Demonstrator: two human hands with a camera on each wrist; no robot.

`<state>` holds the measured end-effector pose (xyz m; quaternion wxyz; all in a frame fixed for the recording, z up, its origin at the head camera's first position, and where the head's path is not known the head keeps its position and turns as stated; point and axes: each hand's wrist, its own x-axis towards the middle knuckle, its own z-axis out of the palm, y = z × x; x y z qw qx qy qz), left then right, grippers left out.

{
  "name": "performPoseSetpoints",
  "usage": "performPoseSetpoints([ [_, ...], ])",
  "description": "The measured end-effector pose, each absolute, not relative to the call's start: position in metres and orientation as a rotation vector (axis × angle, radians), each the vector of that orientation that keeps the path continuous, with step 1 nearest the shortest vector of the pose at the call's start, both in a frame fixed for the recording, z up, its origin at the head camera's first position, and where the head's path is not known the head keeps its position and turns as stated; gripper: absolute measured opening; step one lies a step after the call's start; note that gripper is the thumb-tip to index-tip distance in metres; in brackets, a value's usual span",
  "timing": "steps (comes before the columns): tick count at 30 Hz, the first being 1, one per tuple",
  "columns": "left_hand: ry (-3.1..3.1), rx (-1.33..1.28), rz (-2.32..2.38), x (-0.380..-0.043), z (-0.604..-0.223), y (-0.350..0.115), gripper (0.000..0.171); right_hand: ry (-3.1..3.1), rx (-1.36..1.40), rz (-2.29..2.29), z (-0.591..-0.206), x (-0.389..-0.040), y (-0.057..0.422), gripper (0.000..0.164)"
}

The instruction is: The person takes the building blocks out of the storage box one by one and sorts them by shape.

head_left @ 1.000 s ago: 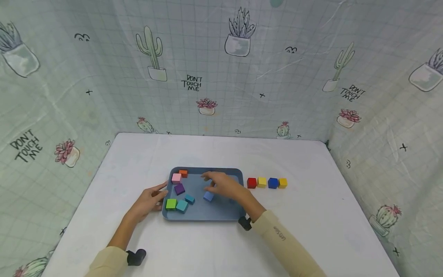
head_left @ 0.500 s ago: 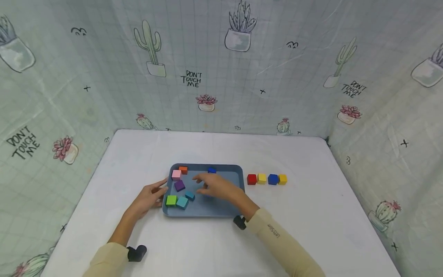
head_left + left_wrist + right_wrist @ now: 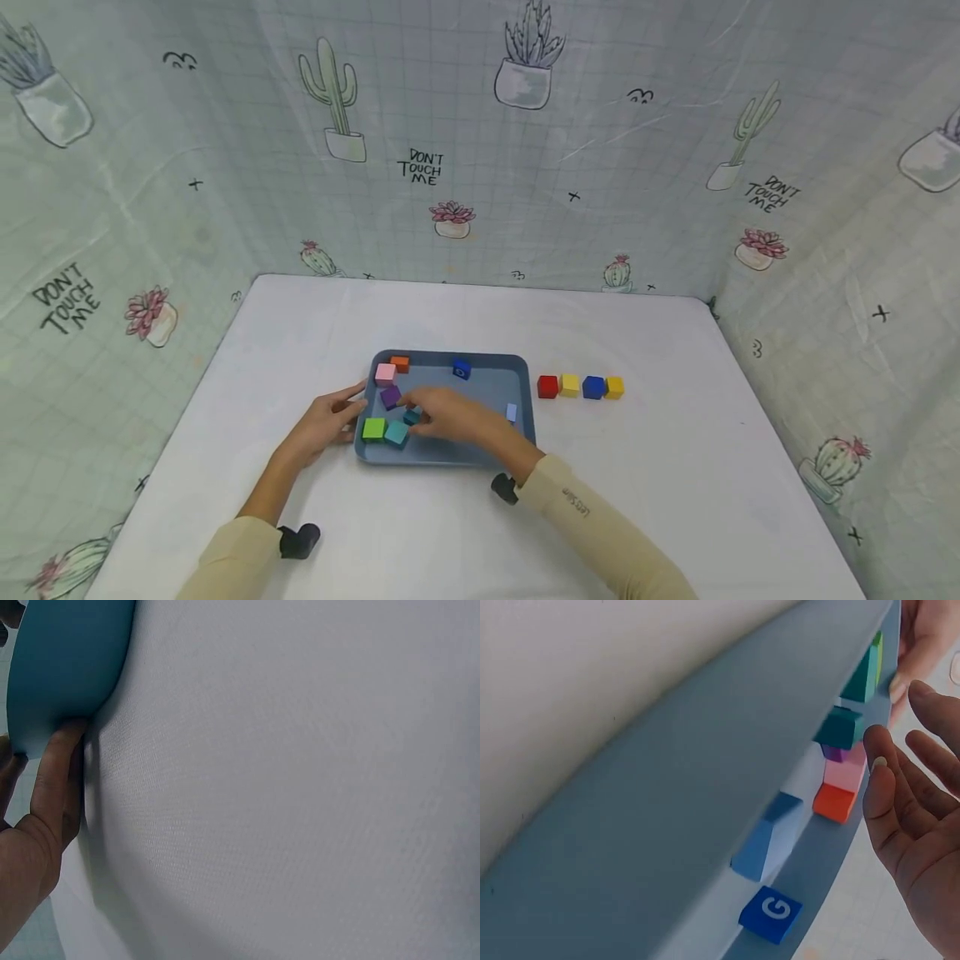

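A blue-grey tray point(image 3: 442, 457) lies on the white table. My left hand point(image 3: 321, 427) touches its left edge with fairly straight fingers; in the left wrist view, a finger point(image 3: 56, 769) presses against the tray's outer wall. Over the tray's left half, my right hand point(image 3: 442, 414) hovers with thumb and fingers apart around a small teal block point(image 3: 411, 417), partly hidden; contact cannot be told. Beside that block are a purple block point(image 3: 390, 397), a turquoise block point(image 3: 397, 433) and a green block point(image 3: 374, 429). In the right wrist view, nothing shows between the right fingers point(image 3: 881, 795).
Pink point(image 3: 386, 374) and orange point(image 3: 400, 364) blocks sit in the tray's back left corner. A blue block point(image 3: 461, 369) lies at the back, a pale-blue block point(image 3: 512, 412) at the right. Red point(image 3: 547, 387), yellow point(image 3: 569, 385), blue point(image 3: 593, 387) and amber point(image 3: 614, 387) blocks stand right of the tray.
My right hand has moved left and toward me, from the tray's middle to the small teal block. The blue block at the back and the pale-blue block are now uncovered. My left hand stays put.
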<state>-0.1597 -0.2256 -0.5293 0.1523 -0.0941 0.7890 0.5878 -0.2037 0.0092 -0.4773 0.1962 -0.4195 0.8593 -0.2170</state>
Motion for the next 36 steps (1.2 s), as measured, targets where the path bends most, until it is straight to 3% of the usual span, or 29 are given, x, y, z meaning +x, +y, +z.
performPoseSetpoints([
  [17, 2.269, -0.270, 1.692, -0.158, -0.526, -0.223, 0.055, 2.571, -1.102, -0.385, -0.490, -0.188, -0.009, 0.047],
  [36, 2.243, -0.314, 1.720, -0.157, -0.525, -0.222, 0.055, 2.636, -1.203, -0.187, -0.496, -0.184, -0.013, 0.046],
])
